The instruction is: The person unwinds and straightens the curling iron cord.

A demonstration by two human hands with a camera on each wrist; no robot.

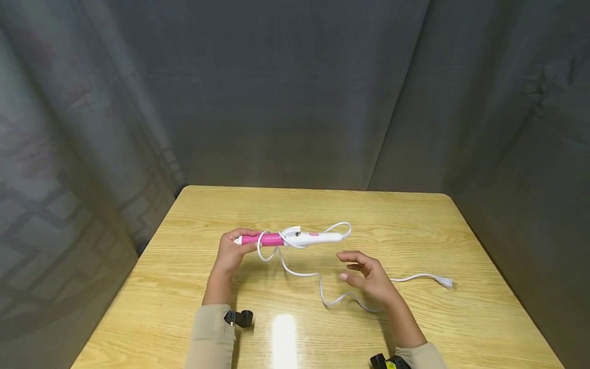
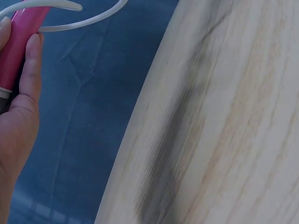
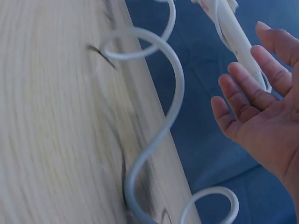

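1. Grey curtains hang behind and to both sides of our wooden desk (image 1: 415,215), which fills the lower half of the head view.

2. Our left hand (image 1: 230,252) grips the pink barrel end of a curling iron (image 1: 295,238), fingers and thumb curled round it. We hold it lifted a little over the desk, just left of the frame's middle. In the left wrist view the pink barrel sits at the upper left with the fingers (image 2: 32,70) wrapped against it.

3. The iron's long axis runs left to right across the frame: pink barrel at the left in our grip, white handle pointing right.

4. Our right hand (image 1: 369,277) is open and holds nothing, palm turned up and fingers loosely spread. It hovers below and to the right of the white handle, near it but apart. Of the two, this is the free hand, and the handle end lies up and left of it.

5. A white cord (image 1: 322,292) leaves the handle's right end, loops once round the barrel, then trails across the desk under the right hand to the plug (image 1: 444,281) at the right.

6. In the right wrist view the cord (image 3: 159,140) snakes down the frame's middle, left of the open fingers (image 3: 243,88).
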